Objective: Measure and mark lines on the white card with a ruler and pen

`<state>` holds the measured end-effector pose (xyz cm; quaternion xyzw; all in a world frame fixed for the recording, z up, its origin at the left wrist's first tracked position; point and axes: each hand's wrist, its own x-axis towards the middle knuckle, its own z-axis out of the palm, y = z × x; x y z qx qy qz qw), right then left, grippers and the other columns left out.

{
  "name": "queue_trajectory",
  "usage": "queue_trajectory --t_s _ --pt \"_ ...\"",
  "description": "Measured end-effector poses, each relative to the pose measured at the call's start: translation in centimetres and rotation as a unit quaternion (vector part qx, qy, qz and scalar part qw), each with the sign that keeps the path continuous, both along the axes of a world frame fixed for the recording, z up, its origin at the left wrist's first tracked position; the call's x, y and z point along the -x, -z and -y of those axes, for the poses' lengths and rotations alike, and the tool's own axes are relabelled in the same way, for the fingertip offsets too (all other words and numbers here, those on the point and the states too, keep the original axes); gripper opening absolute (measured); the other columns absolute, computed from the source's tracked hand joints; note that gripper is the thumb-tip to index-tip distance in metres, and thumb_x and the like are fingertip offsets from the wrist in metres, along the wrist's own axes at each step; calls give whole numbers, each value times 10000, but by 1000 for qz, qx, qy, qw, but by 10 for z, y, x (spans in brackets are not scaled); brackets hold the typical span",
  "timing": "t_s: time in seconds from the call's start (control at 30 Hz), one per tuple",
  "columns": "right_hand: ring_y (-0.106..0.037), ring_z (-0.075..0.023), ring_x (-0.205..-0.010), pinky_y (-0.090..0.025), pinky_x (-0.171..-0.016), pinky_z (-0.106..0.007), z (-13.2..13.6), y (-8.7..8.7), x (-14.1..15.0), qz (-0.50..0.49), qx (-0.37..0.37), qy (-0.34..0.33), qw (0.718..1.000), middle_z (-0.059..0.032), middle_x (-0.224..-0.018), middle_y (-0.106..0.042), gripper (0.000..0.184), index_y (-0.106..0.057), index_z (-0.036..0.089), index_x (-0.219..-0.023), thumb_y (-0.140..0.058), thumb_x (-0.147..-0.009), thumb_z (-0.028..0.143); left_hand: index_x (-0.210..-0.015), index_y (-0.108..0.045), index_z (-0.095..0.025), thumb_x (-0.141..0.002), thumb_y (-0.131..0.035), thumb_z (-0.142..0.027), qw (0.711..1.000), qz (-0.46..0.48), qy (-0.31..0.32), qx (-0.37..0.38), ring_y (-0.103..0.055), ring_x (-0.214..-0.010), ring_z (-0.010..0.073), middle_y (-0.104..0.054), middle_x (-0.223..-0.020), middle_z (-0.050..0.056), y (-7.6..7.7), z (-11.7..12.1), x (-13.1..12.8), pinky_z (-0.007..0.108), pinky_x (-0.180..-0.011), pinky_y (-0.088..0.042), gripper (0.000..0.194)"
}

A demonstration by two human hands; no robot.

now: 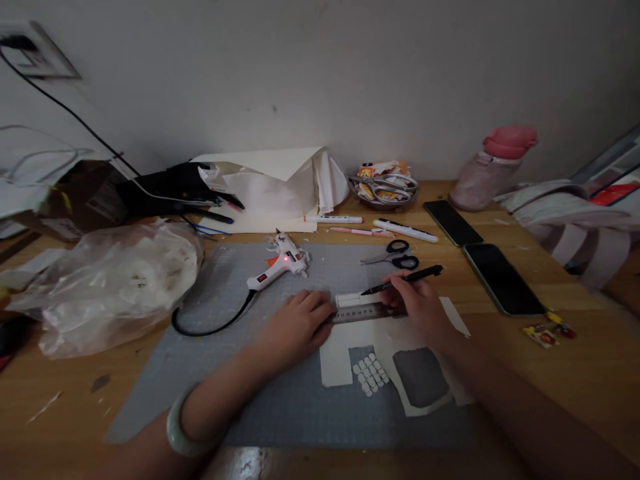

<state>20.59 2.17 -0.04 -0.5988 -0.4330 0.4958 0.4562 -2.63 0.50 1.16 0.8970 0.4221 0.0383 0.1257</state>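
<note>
My right hand (413,303) grips a black pen (425,273), its tip touching white paper (336,363) just above a metal ruler (357,313). Thin drawn lines show on the strip of paper there. With curled fingers, my left hand (305,323) holds down the left end of the ruler. Below the ruler the paper has a square notch and a large rounded cut-out. Beside the notch lies a cluster of small white rounded pieces (370,375). All of this rests on a grey cutting mat (280,413).
A white glue gun (280,263) with a lit red light and black cable lies left of centre. Scissors (395,255), markers (405,230), two phones (503,279) and a pink-lidded bottle (487,173) stand or lie beyond. A plastic bag (125,280) covers the left side.
</note>
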Motion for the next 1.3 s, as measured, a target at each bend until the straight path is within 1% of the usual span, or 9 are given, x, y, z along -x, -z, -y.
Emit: queue_trajectory --t_s 0.1,0.2,0.27,0.43,0.63,0.83,1.03,1.3 --pt "-572 -137 -512 -439 -420 -220 -1 -1 0 6 -14 5 1000 -5 -588 -629 318 -588 197 -749 -639 -653 496 -1060 -599 -174 -898 -528 -294 1000 -11 -6 7 -586 -958 215 -607 -1081 74 1 2 -2 342 -818 -500 214" --pt "-548 -118 -483 -397 -362 -193 0 0 1 2 -26 0 1000 1 -619 -628 348 -577 197 -815 -625 -669 509 -1004 -586 -179 -882 -545 -318 999 -26 -7 21 -593 -920 196 -606 -1050 62 -2 2 -2 312 -790 -502 189" --pt "-546 -112 -476 -388 -350 -185 2 1 2 -3 -32 -9 999 5 -625 -625 350 -568 196 -832 -618 -681 507 -1002 -581 -184 -863 -555 -306 999 -36 -1 23 -593 -915 194 -605 -1044 57 -5 2 -2 304 -782 -498 186" --pt "-542 -94 -479 -420 -385 -180 5 4 3 -12 -41 -38 998 6 -640 -634 317 -566 190 -843 -605 -716 478 -1015 -585 -178 -843 -522 -235 998 -59 10 3 -582 -943 210 -610 -1050 63 -8 3 -2 320 -794 -491 192" --pt "-530 -97 -469 -419 -387 -193 5 8 4 -17 -43 -41 998 3 -636 -641 322 -568 188 -833 -610 -726 489 -1021 -597 -172 -874 -488 -220 997 -78 9 -10 -579 -947 213 -622 -1031 61 -8 3 -4 331 -803 -487 189" --pt "-542 -103 -486 -433 -418 -212 5 7 4 -5 -46 -52 998 -5 -663 -652 331 -577 189 -832 -598 -740 507 -1021 -600 -158 -907 -511 -304 997 -72 22 -18 -578 -944 224 -622 -1033 70 -7 3 -3 344 -793 -492 205" --pt "-538 -106 -486 -443 -464 -230 5 8 2 5 -59 -59 996 3 -639 -640 348 -581 192 -831 -594 -748 530 -1024 -609 -154 -933 -484 -287 996 -85 28 -22 -582 -938 231 -625 -1013 73 -6 3 -5 354 -791 -495 204" --pt "-539 -111 -500 -441 -483 -237 5 10 2 5 -67 -70 995 4 -645 -642 363 -592 191 -842 -589 -763 545 -1032 -611 -154 -935 -481 -291 994 -102 24 -19 -584 -940 223 -626 -1026 73 -8 2 -6 348 -806 -495 212"
